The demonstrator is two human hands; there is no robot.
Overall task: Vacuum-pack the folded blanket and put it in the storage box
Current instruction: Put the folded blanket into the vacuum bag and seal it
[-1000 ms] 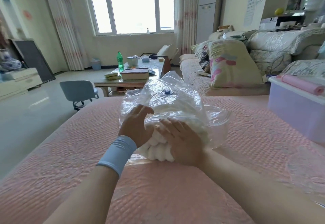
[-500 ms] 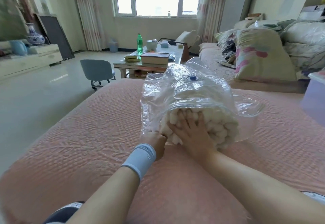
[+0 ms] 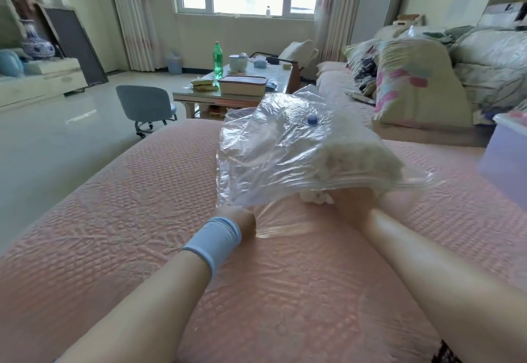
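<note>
While the blanket (image 3: 368, 157) sits mostly inside the bag (image 3: 271, 145), w/ a tuft showing at the mouth, the step in hand reads as stuffing, not yet sealing. Bag lies on the bed cover (image 3: 114, 220), mouth toward the person, valve (image 3: 312, 119) on top. L hand (image 3: 241, 218), wristband at the wrist, grips the bag's lower sheet near the left corner of the mouth, fingers curled into the plastic. R hand (image 3: 353, 200) is pushed in at the mouth under the zip strip (image 3: 370, 183), against the blanket. Its fingers are hidden, so open vs. curled cannot be told. Box (image 3: 507, 160) stands at the right edge, apart from the bag.

To do it well: L hand should pin the lower sheet taut so the bag does not slide as R hand pushes. Blanket should go deep and centred, since it appears bunched to the right. Tuft must clear the zip strip, as fibre caught in the track would likely leak air. Both lips then need to lie flat and aligned before closing. Valve is best left facing up, unburied.
</note>
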